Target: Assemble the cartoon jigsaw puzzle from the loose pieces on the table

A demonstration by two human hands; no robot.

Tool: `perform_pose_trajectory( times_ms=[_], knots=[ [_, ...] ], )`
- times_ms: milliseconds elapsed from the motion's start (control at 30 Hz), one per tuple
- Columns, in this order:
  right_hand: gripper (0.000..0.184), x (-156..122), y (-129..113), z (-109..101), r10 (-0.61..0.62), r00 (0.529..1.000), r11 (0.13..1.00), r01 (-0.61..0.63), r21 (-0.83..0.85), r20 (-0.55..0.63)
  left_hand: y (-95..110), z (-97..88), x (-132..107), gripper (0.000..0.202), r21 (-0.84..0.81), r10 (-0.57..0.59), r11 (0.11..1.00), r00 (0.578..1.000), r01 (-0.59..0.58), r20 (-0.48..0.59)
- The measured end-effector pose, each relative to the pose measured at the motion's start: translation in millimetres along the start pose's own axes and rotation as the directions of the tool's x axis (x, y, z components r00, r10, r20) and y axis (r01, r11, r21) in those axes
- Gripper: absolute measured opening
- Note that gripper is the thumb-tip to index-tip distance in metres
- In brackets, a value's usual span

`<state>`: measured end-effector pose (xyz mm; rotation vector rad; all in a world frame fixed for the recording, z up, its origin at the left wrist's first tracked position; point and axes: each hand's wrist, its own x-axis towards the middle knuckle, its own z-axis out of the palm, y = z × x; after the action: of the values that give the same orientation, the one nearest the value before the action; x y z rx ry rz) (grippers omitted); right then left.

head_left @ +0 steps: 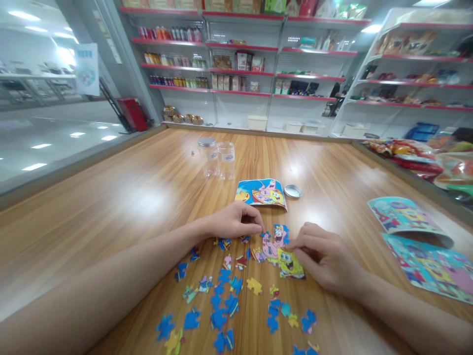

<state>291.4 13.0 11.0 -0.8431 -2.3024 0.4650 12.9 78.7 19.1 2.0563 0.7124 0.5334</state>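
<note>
A partly joined jigsaw puzzle [272, 249], with a pink figure and a yellow cartoon face, lies on the wooden table. My right hand [327, 254] is closed at its right edge, thumb and forefinger pinched on the joined pieces. Beside the upper left corner, my left hand [236, 219] has curled fingers and a thumb meeting the forefinger; whatever is between them is hidden. Loose blue puzzle pieces [219, 318] are spread below, along with a yellow puzzle piece [254, 286]. Just beyond my hands stands a curled picture card [261, 192] showing the same characters.
Two clear jars stand farther back: a lidded jar [209, 160] and an open jar [226, 162]. A metal lid [293, 191] lies right of the picture card. More picture sheets [430, 266] rest at the right, near packaged snacks [414, 158]. Stocked shelves [240, 47] line the back.
</note>
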Motion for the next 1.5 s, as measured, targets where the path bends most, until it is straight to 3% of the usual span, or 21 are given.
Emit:
perform_pose_trajectory(
  times_ms=[100,167,267,367,567,700,967,1100,1167,1233,1333,1400,1500],
  knots=[
    [0.017,0.0,0.9,-0.3,-0.002,1.000,1.000,0.002,-0.005,-0.009,14.8,-11.1,-1.5,0.012,0.099,0.029,0.994,0.996,-0.037,0.088],
    [0.017,0.5,0.8,-0.3,-0.001,1.000,1.000,0.001,-0.004,-0.014,34.4,-21.4,-5.5,0.006,0.269,0.034,0.959,0.980,-0.088,0.197],
    [0.017,1.4,0.0,-0.3,0.000,1.000,1.000,0.000,0.004,-0.010,67.8,-32.4,-16.1,0.007,0.463,-0.133,0.886,0.942,-0.027,0.309],
    [0.018,1.9,-0.4,-0.6,0.006,1.000,1.000,-0.006,0.008,-0.001,86.9,-31.1,-26.5,0.014,0.597,-0.297,0.799,0.911,0.073,0.286],
    [0.017,1.1,0.5,-0.3,0.001,1.000,1.000,-0.001,0.013,-0.011,83.5,-11.4,-27.6,0.018,0.792,-0.473,0.602,0.845,0.104,0.249],
    [0.017,0.2,1.3,0.7,-0.001,1.000,1.000,0.001,0.017,-0.016,82.3,-6.5,-26.2,0.015,0.814,-0.494,0.575,0.829,0.085,0.263],
    [0.016,0.6,2.2,1.4,-0.005,1.000,1.000,0.005,0.015,-0.022,88.2,-9.5,-27.4,0.014,0.744,-0.434,0.666,0.839,0.052,0.329],
    [0.017,0.5,1.8,0.9,-0.005,1.000,1.000,0.005,0.008,-0.018,90.5,-17.4,-24.9,0.019,0.592,-0.325,0.806,0.837,0.002,0.440],
    [0.017,0.8,1.2,0.7,-0.009,1.000,1.000,0.009,0.009,-0.021,86.9,-21.2,-21.7,0.017,0.474,-0.247,0.881,0.857,0.004,0.452],
    [0.017,1.5,0.2,0.5,-0.011,1.000,1.000,0.011,0.015,-0.022,78.8,-21.6,-16.7,0.014,0.366,-0.174,0.930,0.907,0.024,0.383],
    [0.017,3.3,-1.6,0.4,-0.014,0.999,0.999,0.015,0.032,-0.036,61.0,-11.6,-7.3,0.017,0.197,-0.097,0.978,0.983,0.065,0.158],
    [0.014,5.1,-2.7,0.9,-0.016,0.998,0.999,0.019,0.038,-0.057,49.7,1.3,-1.8,0.017,0.083,-0.081,0.994,0.996,0.077,0.041],
    [0.013,7.7,-3.8,3.6,-0.003,0.996,0.999,0.007,0.042,-0.085,39.7,22.1,3.1,0.011,-0.024,-0.035,0.999,0.999,0.035,-0.012]
  ],
)
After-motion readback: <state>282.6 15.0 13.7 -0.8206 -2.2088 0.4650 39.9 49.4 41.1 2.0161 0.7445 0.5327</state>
